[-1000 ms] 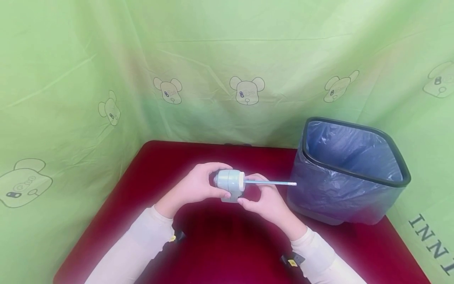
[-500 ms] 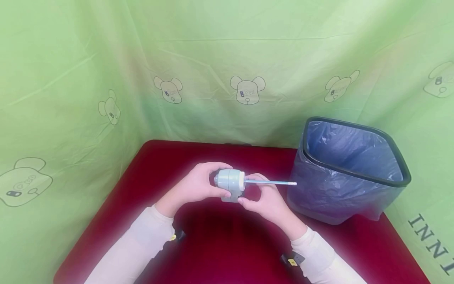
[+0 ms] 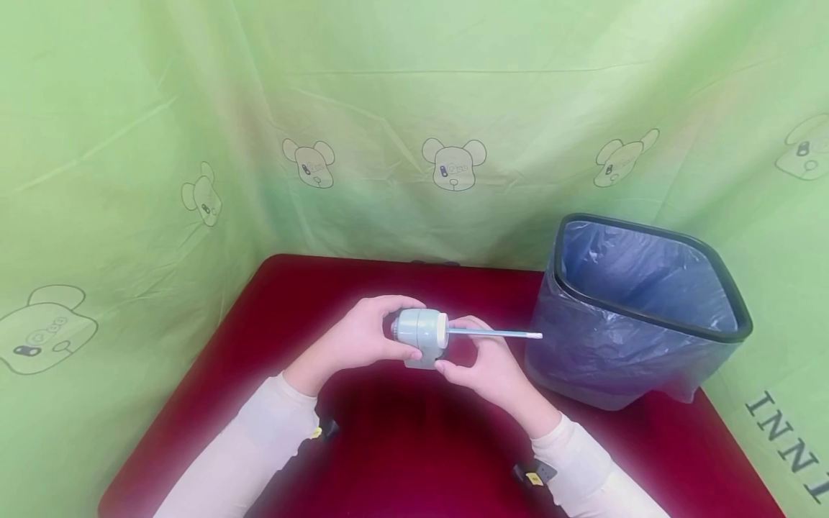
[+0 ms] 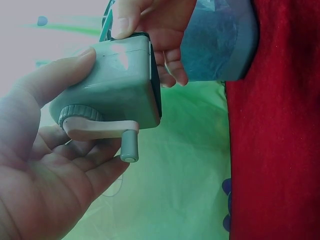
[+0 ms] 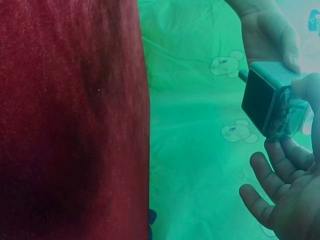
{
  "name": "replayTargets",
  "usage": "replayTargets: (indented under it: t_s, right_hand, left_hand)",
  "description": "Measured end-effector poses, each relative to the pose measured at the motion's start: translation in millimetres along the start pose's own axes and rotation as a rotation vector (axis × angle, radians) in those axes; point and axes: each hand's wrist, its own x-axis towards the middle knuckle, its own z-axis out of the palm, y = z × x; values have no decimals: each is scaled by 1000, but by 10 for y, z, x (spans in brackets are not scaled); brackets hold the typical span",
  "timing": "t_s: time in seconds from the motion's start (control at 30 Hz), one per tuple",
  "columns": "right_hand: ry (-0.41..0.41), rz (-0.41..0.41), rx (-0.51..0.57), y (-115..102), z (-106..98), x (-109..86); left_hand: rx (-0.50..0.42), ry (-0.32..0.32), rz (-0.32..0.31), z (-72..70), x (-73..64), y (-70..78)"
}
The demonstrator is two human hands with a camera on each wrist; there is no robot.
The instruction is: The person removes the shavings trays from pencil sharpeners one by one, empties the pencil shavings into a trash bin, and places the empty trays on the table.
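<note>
A pale blue-green crank pencil sharpener (image 3: pixel 419 329) is held above the table, tipped on its side. A blue pencil (image 3: pixel 495 333) sticks out of its white front toward the right. My left hand (image 3: pixel 363 337) grips the sharpener's body, thumb on one side and fingers on the other. In the left wrist view the crank handle (image 4: pixel 102 129) lies by that palm, untouched by the thumb. My right hand (image 3: pixel 497 368) pinches the front lower part, where the right wrist view shows a clear shavings drawer (image 5: pixel 290 117). Whether the drawer has shifted is too small to tell.
A bin with a dark rim (image 3: pixel 648 319) and a bluish plastic liner stands on the right side of the red table (image 3: pixel 401 453). Green cloth (image 3: pixel 388 86) printed with bear heads hangs behind and at both sides. Each sleeve cuff has a small dark device under it.
Both hands, the sharpener and the pencil keep practically the same position. The head view has shifted very slightly.
</note>
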Motion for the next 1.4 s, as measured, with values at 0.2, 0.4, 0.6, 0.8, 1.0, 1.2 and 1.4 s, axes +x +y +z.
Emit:
replayTargets:
  t_s: [0.2,0.4,0.6,0.8,1.0,1.2,1.4]
  right_hand:
    - [3,-1,-2,4,3,-1]
    - [7,-16,-6,10,6,3]
    - [6,-16,1,8,0,7]
    - [8,-14,6,17,-6,9]
    - [6,5,26,25,-25,3]
    - [6,13,24,20,-31,-13]
    - [9,1,22,12,-33,-11]
  left_hand:
    - [5,-1,6,-5,-3,2]
    - [9,0,13,-15,-1,-2]
    - [6,1,12,-22,3,6]
    - [14,7,10,-29,-1,14]
    - [18,16,-11,-41,-7,-10]
    - [7,14,2,-38,-1,-20]
    - [1,20,-9,-38,-15,-19]
